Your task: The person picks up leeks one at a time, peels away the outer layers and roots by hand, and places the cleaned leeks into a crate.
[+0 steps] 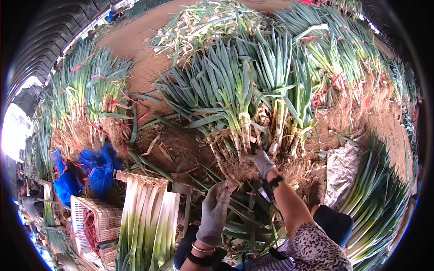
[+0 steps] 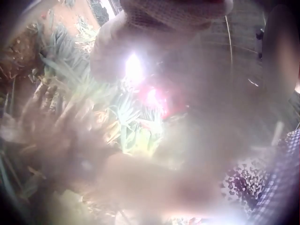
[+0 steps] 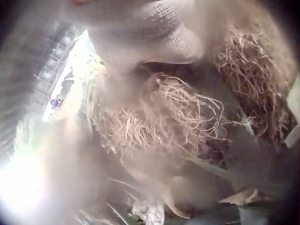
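Note:
Tied-looking clusters of leeks [image 1: 244, 90] stand on the soil with their roots toward the person. The gloved right hand [image 1: 263, 163] is at the base of the stalks, its fingers bent round a leek's lower end. In the right wrist view that glove [image 3: 164, 37] is above pale, tangled roots [image 3: 136, 126]. Lower and to the left, the gloved left hand [image 1: 214, 214] has loosely bent fingers near the root ends, with no leek visible in it. The left wrist view shows its glove [image 2: 154, 28] blurred by glare.
Trimmed leeks [image 1: 147, 217] lie on a metal-edged stand at lower left, beside a white plastic crate [image 1: 101, 221] and blue netting [image 1: 99, 167]. More leeks [image 1: 375, 198] lie at right, near a pale sack [image 1: 342, 169]. Red-tied bundles [image 1: 86, 99] stand behind.

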`<action>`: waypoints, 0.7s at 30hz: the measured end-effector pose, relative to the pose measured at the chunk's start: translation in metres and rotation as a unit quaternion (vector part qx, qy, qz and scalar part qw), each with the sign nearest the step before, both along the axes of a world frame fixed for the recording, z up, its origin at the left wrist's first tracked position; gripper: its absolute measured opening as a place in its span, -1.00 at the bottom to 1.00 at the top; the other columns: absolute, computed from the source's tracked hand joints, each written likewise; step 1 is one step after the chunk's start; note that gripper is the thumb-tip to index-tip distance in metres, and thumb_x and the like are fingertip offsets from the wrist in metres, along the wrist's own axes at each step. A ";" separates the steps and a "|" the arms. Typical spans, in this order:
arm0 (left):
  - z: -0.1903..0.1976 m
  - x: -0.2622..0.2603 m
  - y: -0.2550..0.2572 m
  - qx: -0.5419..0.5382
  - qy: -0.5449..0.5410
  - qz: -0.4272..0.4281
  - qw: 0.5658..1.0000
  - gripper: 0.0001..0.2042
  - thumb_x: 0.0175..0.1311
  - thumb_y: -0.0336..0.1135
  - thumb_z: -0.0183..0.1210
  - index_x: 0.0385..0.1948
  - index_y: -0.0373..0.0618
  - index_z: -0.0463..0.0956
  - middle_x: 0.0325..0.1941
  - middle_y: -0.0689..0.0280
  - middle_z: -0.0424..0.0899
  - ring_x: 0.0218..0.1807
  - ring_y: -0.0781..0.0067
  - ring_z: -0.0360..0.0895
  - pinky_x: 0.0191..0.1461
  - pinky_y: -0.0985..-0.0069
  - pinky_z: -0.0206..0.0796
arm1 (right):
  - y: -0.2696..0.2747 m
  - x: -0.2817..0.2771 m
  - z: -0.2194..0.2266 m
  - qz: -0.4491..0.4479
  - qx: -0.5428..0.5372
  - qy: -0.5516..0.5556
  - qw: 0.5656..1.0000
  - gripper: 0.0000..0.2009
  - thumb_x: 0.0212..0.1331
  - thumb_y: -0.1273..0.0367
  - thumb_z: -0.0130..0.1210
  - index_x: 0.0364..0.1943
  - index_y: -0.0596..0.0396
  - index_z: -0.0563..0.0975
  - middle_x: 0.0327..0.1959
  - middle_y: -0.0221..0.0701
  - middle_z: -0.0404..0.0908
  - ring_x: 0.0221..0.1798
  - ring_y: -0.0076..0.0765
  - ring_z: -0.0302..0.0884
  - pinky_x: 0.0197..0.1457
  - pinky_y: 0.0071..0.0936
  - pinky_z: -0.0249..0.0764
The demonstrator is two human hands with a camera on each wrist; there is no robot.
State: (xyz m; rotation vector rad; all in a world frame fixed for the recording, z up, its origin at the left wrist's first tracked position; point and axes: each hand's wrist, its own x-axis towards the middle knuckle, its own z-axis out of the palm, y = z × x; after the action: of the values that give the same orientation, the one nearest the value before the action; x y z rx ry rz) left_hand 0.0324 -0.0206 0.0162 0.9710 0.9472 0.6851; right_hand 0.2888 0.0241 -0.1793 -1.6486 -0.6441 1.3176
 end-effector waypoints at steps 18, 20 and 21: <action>-0.032 0.005 -0.018 -0.093 -0.158 -0.038 0.982 -0.65 0.34 -0.16 0.17 0.04 -0.16 0.45 -0.09 0.37 0.60 -0.12 0.56 0.56 -0.04 0.57 0.45 | -0.310 -0.094 0.262 0.102 0.004 -0.310 0.945 -0.57 -0.01 0.21 0.38 -0.23 0.32 0.54 -0.47 -0.18 0.62 -0.46 -0.41 0.55 -0.34 -0.39 0.50; -0.020 0.006 -0.029 -0.136 -0.344 -0.056 0.927 -0.65 0.35 -0.13 0.15 0.02 -0.16 0.46 -0.08 0.36 0.61 -0.11 0.52 0.58 -0.04 0.51 0.47 | -0.335 -0.103 0.298 0.148 -0.122 -0.316 0.929 -0.57 -0.06 0.24 0.41 -0.24 0.33 0.55 -0.57 -0.31 0.57 -0.55 -0.43 0.45 -0.43 -0.46 0.41; -0.027 0.003 -0.027 -0.164 -0.350 -0.052 0.921 -0.66 0.36 -0.14 0.13 0.02 -0.16 0.47 -0.08 0.33 0.62 -0.07 0.45 0.60 -0.01 0.43 0.49 | -0.354 -0.096 0.276 0.218 -0.134 -0.397 0.882 -0.54 -0.02 0.12 0.37 -0.28 0.28 0.55 -0.55 -0.22 0.60 -0.45 -0.32 0.62 -0.34 -0.37 0.50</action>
State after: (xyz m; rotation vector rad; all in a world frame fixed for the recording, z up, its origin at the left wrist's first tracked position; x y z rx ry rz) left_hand 0.0354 -0.0479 -0.0109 0.4132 0.3495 0.6859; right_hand 0.1929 -0.3295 0.0968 -2.3897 -1.4357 1.0070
